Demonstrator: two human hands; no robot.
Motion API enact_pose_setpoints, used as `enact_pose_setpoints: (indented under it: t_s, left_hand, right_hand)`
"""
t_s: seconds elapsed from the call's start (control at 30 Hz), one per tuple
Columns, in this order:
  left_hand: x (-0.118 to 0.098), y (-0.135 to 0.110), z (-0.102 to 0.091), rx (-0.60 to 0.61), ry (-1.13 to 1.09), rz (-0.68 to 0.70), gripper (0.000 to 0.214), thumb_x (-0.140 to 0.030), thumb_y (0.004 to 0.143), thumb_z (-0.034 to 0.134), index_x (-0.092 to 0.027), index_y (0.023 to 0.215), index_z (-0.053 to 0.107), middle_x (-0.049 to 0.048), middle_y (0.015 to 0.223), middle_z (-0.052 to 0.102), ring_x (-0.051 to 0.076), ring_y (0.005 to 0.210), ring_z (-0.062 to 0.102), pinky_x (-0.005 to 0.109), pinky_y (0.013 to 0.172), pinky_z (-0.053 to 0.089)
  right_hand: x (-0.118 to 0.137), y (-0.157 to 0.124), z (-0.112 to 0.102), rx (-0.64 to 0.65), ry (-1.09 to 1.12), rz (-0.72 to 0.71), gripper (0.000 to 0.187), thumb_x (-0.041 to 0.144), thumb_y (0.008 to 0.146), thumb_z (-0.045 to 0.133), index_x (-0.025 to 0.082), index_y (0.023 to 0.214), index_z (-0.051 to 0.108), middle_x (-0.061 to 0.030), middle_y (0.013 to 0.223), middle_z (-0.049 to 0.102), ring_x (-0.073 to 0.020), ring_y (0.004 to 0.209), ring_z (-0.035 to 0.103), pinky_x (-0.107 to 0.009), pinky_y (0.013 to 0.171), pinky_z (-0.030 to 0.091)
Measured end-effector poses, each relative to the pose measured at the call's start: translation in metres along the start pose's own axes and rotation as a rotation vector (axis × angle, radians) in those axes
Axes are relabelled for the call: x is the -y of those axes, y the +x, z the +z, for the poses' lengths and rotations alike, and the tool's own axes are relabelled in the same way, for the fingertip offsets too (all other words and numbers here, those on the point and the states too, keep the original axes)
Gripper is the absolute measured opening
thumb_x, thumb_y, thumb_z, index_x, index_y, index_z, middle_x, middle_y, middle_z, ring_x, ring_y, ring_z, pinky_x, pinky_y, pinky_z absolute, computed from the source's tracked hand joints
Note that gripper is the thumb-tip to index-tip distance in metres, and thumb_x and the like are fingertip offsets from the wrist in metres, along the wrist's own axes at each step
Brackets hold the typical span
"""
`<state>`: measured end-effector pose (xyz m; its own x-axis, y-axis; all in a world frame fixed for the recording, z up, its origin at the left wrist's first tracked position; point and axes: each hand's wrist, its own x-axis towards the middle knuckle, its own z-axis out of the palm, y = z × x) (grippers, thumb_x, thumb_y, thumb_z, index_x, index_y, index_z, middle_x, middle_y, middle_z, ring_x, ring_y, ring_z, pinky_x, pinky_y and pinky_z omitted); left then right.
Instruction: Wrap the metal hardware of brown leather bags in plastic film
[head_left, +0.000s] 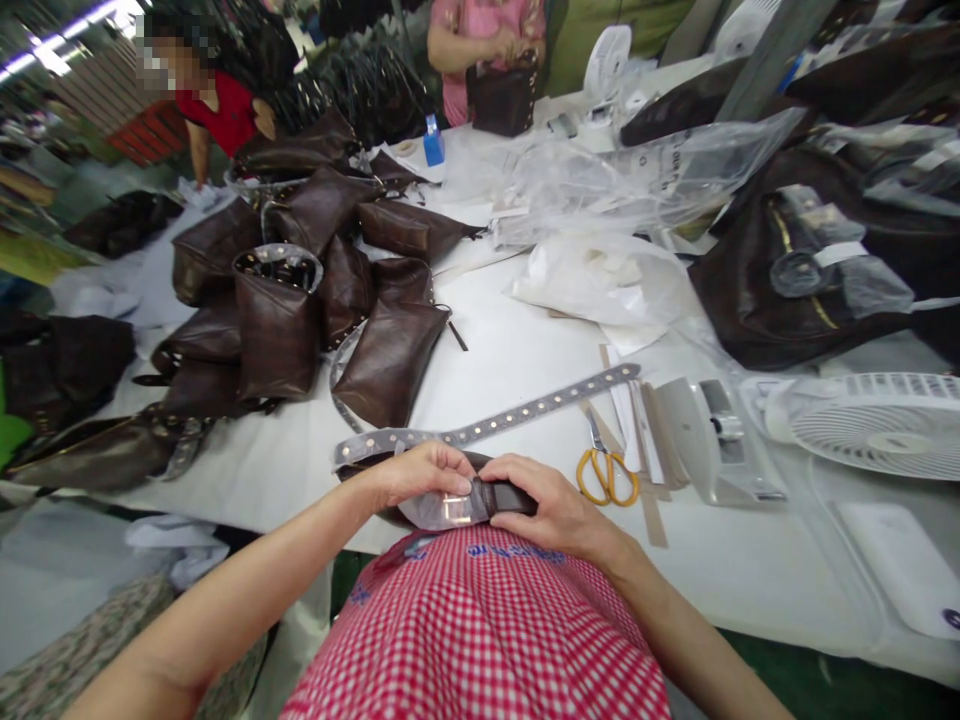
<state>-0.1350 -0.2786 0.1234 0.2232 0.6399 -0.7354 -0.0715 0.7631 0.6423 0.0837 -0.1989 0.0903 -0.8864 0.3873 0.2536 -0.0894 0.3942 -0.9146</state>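
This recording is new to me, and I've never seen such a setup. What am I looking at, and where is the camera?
There is no robot here, just someone's bare left hand and right hand. The single picture comes from a camera worn on that person's head, looking forward and down. Both hands hold a dark strap near what looks like a metal buckle. On the white table are brown bags, a studded strap, yellow-handled scissors and a white fan.

On the table's (499, 330) right, a white fan (885, 435) is lying. Yellow-handled scissors (609, 477) are resting near. Far back, a blue box (433, 146) is standing.
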Motion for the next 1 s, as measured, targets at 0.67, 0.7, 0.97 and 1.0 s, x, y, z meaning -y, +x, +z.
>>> enact_pose_setpoints:
  t_s: [0.67,0.7,0.97,1.0]
  left_hand:
    - [-0.004,-0.017,0.018,-0.125,0.184,0.143,0.018,-0.029,0.073,0.066,-0.012,0.079,0.066,0.0022,0.076,0.065,0.013,0.068,0.055,0.024,0.066,0.044]
    - [-0.005,-0.018,0.018,-0.119,0.214,0.159,0.017,-0.028,0.074,0.065,-0.012,0.080,0.067,0.0025,0.077,0.065,0.013,0.068,0.055,0.024,0.065,0.044]
    - [-0.017,-0.021,0.016,-0.082,0.805,0.449,0.013,-0.013,0.080,0.056,-0.013,0.080,0.069,0.0024,0.076,0.067,0.012,0.068,0.058,0.022,0.067,0.042]
    - [-0.017,-0.021,0.016,-0.077,0.851,0.487,0.013,-0.012,0.081,0.055,-0.014,0.079,0.068,0.0021,0.075,0.066,0.012,0.068,0.057,0.022,0.067,0.042]
  right_hand:
    - [-0.001,-0.008,0.007,0.014,-0.032,-0.099,0.036,0.023,0.082,0.066,0.021,0.117,0.058,-0.0103,0.105,0.067,-0.0228,0.101,0.062,-0.038,0.087,0.053]
    - [-0.001,-0.008,0.006,0.017,-0.034,-0.099,0.036,0.023,0.082,0.066,0.021,0.117,0.058,-0.0103,0.105,0.066,-0.0228,0.101,0.062,-0.038,0.087,0.054]
    - [0.001,-0.006,0.005,0.036,-0.039,-0.095,0.034,0.020,0.081,0.067,0.020,0.114,0.058,-0.0099,0.102,0.067,-0.0221,0.098,0.063,-0.036,0.085,0.055]
    - [0.001,-0.006,0.005,0.040,-0.036,-0.092,0.034,0.021,0.081,0.067,0.020,0.114,0.058,-0.0098,0.103,0.067,-0.0221,0.098,0.063,-0.036,0.085,0.054]
